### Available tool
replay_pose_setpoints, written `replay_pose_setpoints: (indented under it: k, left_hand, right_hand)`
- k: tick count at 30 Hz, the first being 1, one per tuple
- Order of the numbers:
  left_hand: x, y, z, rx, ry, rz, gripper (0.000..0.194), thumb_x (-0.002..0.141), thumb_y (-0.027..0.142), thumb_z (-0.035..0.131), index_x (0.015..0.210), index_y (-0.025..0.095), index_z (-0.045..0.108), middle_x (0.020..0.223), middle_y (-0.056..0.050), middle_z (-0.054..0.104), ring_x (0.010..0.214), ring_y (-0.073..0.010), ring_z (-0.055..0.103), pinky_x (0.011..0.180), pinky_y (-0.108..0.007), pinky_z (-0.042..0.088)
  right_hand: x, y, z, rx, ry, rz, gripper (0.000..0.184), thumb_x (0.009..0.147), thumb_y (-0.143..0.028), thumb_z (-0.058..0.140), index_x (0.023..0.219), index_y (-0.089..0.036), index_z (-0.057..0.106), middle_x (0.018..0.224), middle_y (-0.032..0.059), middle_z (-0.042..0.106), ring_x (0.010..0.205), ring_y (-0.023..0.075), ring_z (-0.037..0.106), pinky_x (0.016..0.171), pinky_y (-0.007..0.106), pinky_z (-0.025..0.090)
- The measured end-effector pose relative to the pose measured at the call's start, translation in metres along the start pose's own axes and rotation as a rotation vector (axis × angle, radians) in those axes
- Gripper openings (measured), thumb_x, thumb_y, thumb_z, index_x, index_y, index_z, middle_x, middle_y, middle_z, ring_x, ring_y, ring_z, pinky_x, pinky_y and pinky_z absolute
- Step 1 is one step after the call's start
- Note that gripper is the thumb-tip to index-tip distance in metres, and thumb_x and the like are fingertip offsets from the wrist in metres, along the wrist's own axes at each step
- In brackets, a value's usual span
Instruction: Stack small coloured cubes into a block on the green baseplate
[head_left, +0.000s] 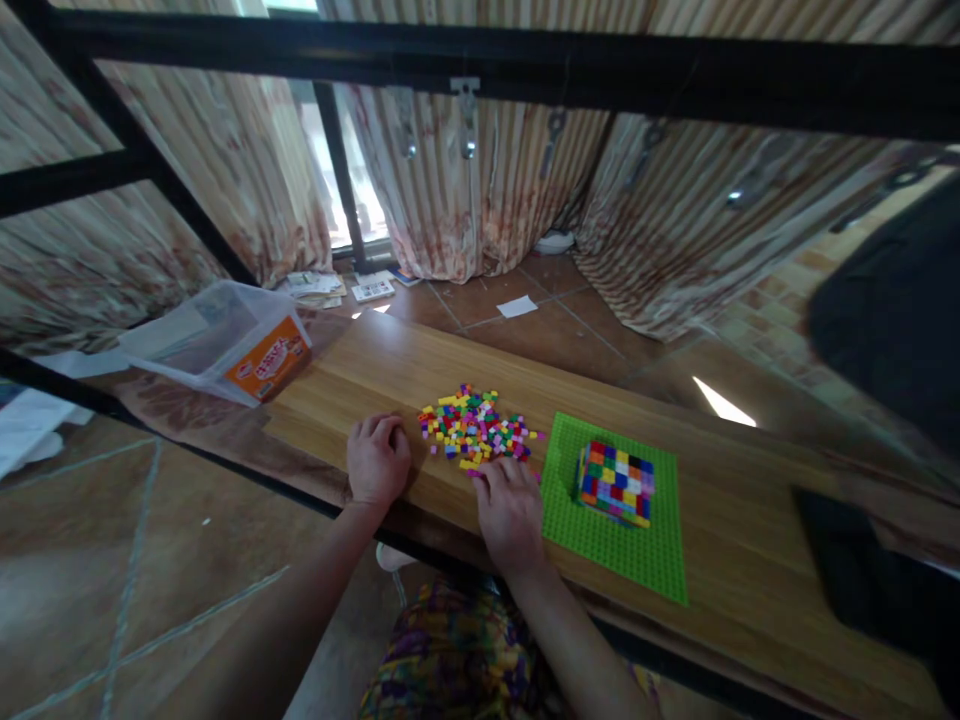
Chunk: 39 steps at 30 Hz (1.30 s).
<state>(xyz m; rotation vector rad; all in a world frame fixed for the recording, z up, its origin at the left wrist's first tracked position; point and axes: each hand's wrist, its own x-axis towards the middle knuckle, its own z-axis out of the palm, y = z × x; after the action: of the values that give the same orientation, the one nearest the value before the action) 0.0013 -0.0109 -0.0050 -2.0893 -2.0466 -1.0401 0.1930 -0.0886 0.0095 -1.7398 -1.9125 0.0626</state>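
A loose pile of small coloured toy building bricks (480, 425) lies on the wooden tabletop. My left hand (377, 460) rests on the wood just left of the pile, its fingers curled in; their inside is hidden. At the pile's near edge, my right hand (511, 512) has its fingers bent down, with thumb and fingertips close together beside a few yellow and pink bricks. Whether a brick is between them cannot be made out. Right of that hand lies a green baseplate (611, 575), bearing a block-shaped build of multicoloured bricks (616, 482).
A clear plastic box (202, 345) with an orange label stands at the table's far left. A dark object (862, 560) lies at the right end of the tabletop (739, 530). Black metal bars (480, 60) cross above, with curtains behind. A dark chair-like shape (892, 300) is at right.
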Motion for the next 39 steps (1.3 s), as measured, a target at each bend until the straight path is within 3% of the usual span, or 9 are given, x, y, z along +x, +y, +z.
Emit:
replay_pose_setpoints:
  k: [10,17,26,39]
  left_hand:
    - [0.003,-0.002,0.0,0.02,0.017,0.032,0.023,0.086,0.025,0.048,0.091,0.018,0.07,0.097,-0.011,0.069,0.093,-0.0271,0.059,0.088,-0.042,0.047]
    - [0.004,-0.002,0.0,0.027,0.012,0.03,0.023,0.085,0.026,0.049,0.09,0.018,0.069,0.097,-0.011,0.068,0.093,-0.0272,0.059,0.088,-0.042,0.047]
    - [0.001,0.0,0.001,0.02,0.003,0.009,0.022,0.086,0.024,0.048,0.091,0.019,0.069,0.096,-0.01,0.068,0.095,-0.0265,0.059,0.088,-0.041,0.047]
    - [0.0,0.002,-0.001,-0.013,-0.008,-0.019,0.021,0.084,0.023,0.049,0.092,0.019,0.069,0.098,-0.01,0.068,0.097,-0.0268,0.059,0.09,-0.043,0.047]
  right_hand:
    - [-0.001,0.003,-0.003,-0.082,0.006,0.029,0.016,0.094,-0.02,0.054,0.081,-0.021,0.063,0.078,0.0025,0.064,0.079,0.0193,0.053,0.074,0.034,0.034]
    - [-0.008,0.004,-0.011,0.014,0.068,0.023,0.019,0.095,-0.02,0.049,0.088,-0.021,0.066,0.082,0.0033,0.066,0.081,0.0189,0.055,0.077,0.033,0.037]
    - [-0.039,0.033,-0.032,0.05,0.157,0.151,0.028,0.098,-0.025,0.041,0.095,-0.019,0.067,0.088,0.0073,0.068,0.084,0.02,0.057,0.077,0.032,0.043]
    - [-0.003,0.041,-0.022,0.01,0.104,0.126,0.029,0.096,-0.025,0.041,0.098,-0.018,0.069,0.089,0.0083,0.066,0.085,0.0212,0.055,0.079,0.034,0.042]
